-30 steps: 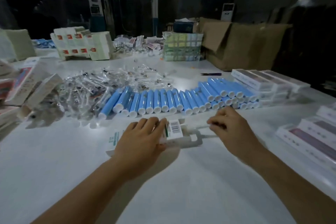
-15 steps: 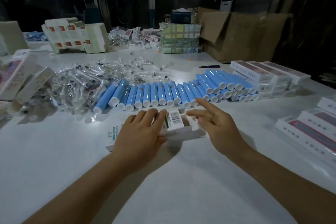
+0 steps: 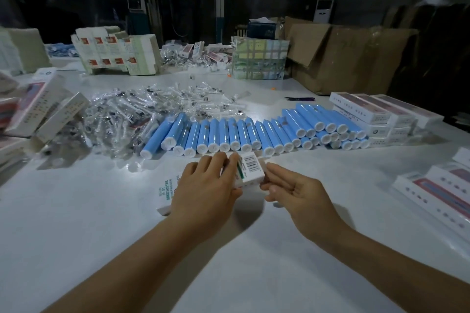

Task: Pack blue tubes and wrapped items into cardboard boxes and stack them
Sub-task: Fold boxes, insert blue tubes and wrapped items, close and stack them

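A long white carton (image 3: 250, 169) with a barcode and green print lies in front of me on the white table (image 3: 76, 223). My left hand (image 3: 206, 185) grips it from above, fingers curled over its far edge. My right hand (image 3: 295, 189) is at the carton's right end, fingertips touching the closed end flap. Behind the carton lies a row of several blue tubes (image 3: 229, 132) with white caps, more stacked at the right (image 3: 328, 122). A heap of clear-wrapped items (image 3: 142, 107) lies to the left of the tubes.
Packed white boxes are stacked at the right (image 3: 381, 114) and near right edge (image 3: 437, 185). More boxes lean at the left (image 3: 43, 112). Flat carton blanks (image 3: 114, 51), a wrapped bundle (image 3: 259, 58) and a big brown cardboard box (image 3: 351, 53) stand at the back.
The carton's right end flap, open a second ago, is folded shut. My right hand has moved in against that end, and my left hand has tilted the carton up slightly.
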